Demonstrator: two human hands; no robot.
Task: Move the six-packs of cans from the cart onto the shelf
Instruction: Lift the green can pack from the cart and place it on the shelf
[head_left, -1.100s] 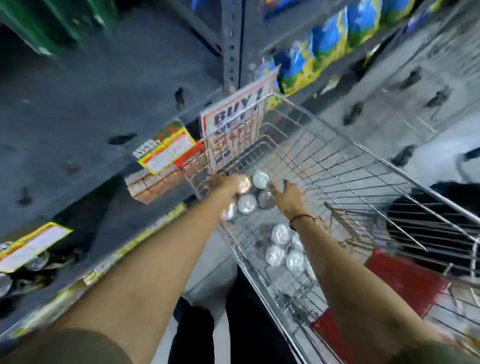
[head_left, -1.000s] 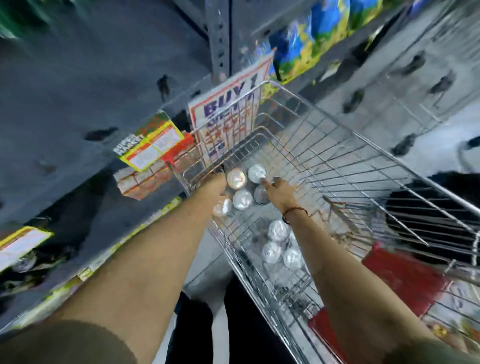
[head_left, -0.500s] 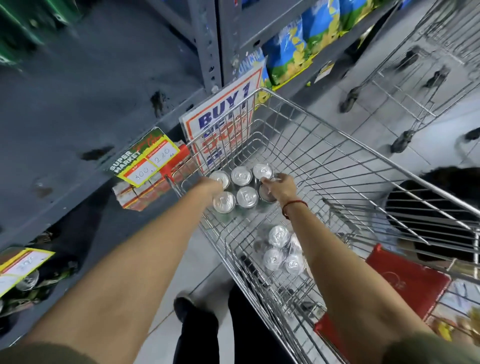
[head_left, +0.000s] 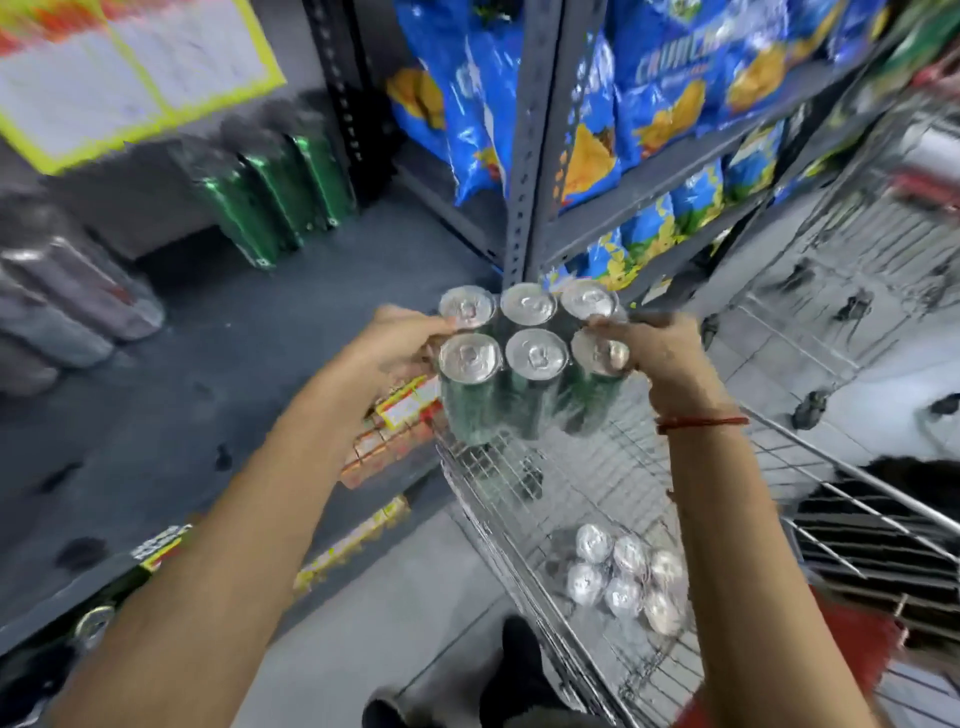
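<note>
A six-pack of green cans (head_left: 524, 364) with silver tops hangs in the air above the front end of the wire cart (head_left: 582, 483). My left hand (head_left: 395, 343) grips its left side and my right hand (head_left: 654, 358) grips its right side. A second six-pack (head_left: 623, 577) lies on the cart floor, near me. The dark grey shelf (head_left: 249, 364) spreads out to the left of the held pack. Several green cans (head_left: 275, 192) stand at the back of that shelf.
Dark shrink-wrapped packs (head_left: 67, 296) sit at the shelf's left. A grey upright post (head_left: 535, 140) rises just behind the held pack, with blue snack bags (head_left: 670, 83) on shelves to its right. Price tags (head_left: 400, 410) hang on the shelf edge. More wire carts (head_left: 852, 249) stand at right.
Both hands have lifted the six-pack up out of the cart to shelf height. The view has tilted up toward the shelf. The second pack stays in the cart.
</note>
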